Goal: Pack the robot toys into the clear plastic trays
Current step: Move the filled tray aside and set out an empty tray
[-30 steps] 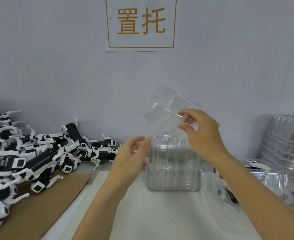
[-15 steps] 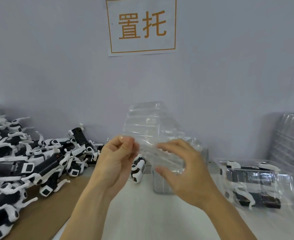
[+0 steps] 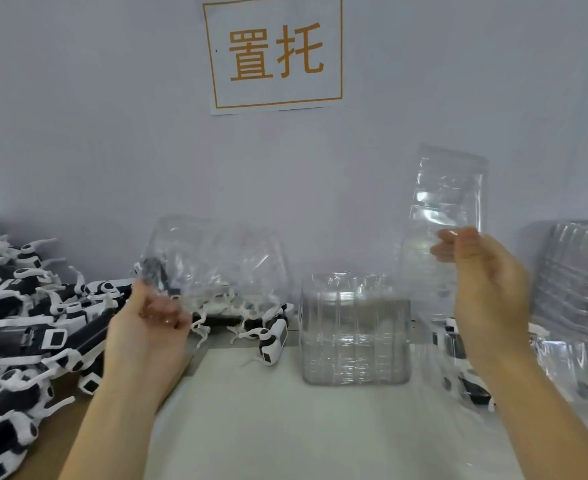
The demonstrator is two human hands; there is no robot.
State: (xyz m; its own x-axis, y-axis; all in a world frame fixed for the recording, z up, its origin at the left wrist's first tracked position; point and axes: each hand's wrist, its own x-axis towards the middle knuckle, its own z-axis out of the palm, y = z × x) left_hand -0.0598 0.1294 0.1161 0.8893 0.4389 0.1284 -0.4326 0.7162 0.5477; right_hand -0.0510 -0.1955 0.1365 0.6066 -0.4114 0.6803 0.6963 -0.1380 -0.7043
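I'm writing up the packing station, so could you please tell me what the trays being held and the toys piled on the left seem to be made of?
Tray in the right hand: thin clear plastic, glossy; the wall shows through and its ridges catch highlights.
Tray in the left hand: seemingly the same clear formed sheet; motion blur hides detail.
Robot toys: probably hard moulded plastic, black and white; the finish is unclear.

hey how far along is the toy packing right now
Done: at least one packed tray lies at right. In hand: the left hand and right hand each hold an empty clear tray. Left: a large pile of robot toys waits, beside a stack of trays.
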